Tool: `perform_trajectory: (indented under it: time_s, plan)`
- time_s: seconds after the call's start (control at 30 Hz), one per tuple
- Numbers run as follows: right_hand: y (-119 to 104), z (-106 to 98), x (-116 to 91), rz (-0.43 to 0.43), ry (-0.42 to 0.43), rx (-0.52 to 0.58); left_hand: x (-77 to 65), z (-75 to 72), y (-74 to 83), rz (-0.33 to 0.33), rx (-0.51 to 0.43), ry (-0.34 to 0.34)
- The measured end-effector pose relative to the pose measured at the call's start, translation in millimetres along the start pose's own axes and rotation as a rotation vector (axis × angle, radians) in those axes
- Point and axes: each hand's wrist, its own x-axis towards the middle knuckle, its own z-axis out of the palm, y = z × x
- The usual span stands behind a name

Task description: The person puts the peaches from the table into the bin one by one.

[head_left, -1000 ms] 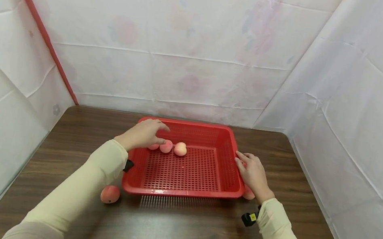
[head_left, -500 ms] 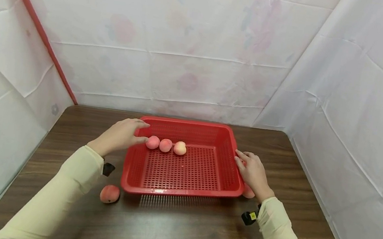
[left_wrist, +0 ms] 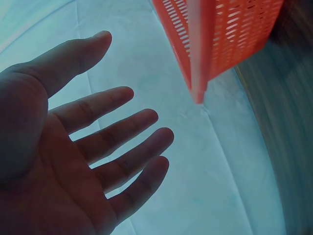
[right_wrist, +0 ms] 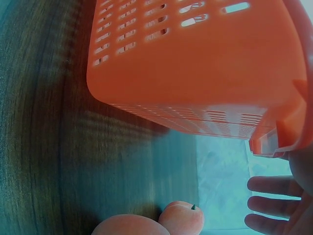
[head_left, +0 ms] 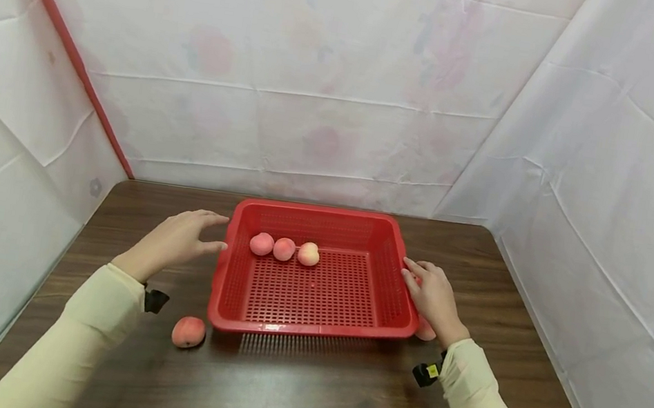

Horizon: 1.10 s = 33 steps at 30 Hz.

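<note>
Red rectangular plastic basket (head_left: 309, 331), frame centre, is holding 3 round pink-yellow peaches (head_left: 284, 249). Left hand (head_left: 174, 242), left, is spreading empty fingers. Right hand (head_left: 433, 297), right, is touching the basket, fingers extended, ungripping.

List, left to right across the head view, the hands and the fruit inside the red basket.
Left hand → pink peach → orange-red peach → pale yellow-and-pink peach → right hand.
</note>
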Motion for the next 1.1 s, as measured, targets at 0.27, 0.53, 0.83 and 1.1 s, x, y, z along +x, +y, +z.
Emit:
perform_trajectory:
  time_s: [0.27,0.53,0.83,1.1]
  plan:
    - [0,1,1,-0.002,0.007,-0.004,-15.3,13.0,-14.1,-0.040,-0.014,-0.040]
    - [-2,0,0,0.003,0.018,-0.005,-27.0,31.0,-21.1,-0.033,-0.009,-0.079]
    - [-2,1,-1,0.007,0.015,-0.002,-39.5,45.0,-26.9,-0.058,-0.026,-0.128]
    - [-3,0,0,0.010,0.012,-0.008,-50.6,61.0,-30.2,-0.071,-0.071,-0.217]
